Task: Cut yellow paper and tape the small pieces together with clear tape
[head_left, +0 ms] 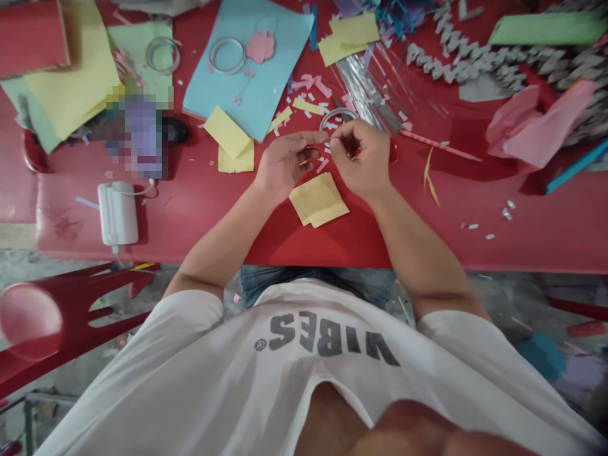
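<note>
Fine hand work is being carried out above a red table (313,250). A small yellow-and-red item (354,154), too hidden to be identified, is gripped within the curled fingers (342,142) of the right hand (363,161). The left hand (285,166) is raised just beside it, its fingers (308,140) extended toward the right fingertips, though whether anything is grasped by them cannot be told. Steady, precise pinching is called for. A stack of yellow paper (318,199) is laid just below the hands. "VIBES" is read, inverted, on a white T-shirt (213,380).
</note>
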{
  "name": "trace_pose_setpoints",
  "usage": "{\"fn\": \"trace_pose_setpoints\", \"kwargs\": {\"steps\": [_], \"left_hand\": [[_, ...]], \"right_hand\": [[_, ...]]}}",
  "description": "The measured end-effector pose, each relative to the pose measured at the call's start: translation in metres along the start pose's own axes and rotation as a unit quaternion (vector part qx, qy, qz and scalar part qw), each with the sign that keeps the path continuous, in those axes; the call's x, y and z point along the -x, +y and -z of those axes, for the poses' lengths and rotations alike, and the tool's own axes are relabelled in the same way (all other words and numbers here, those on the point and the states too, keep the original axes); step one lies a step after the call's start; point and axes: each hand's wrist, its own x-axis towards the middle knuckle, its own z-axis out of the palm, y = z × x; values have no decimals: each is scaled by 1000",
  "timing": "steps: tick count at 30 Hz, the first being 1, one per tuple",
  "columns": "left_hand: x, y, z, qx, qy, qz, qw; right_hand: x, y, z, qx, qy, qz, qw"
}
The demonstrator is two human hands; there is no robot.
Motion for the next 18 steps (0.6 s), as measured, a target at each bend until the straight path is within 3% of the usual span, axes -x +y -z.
{"fn": "trace_pose_setpoints", "kwargs": {"steps": [6, 12, 18], "left_hand": [[-1, -6, -5, -116, -1, -143, 983], [-1, -18, -5, -192, -58, -192, 961], [-8, -38, -1, -252, -55, -261, 930]], "right_hand": [[-1, -12, -3, -16, 63, 3, 998], [1, -26, -1, -8, 105, 2, 994], [4, -26, -1, 0, 107, 1, 994]]}}
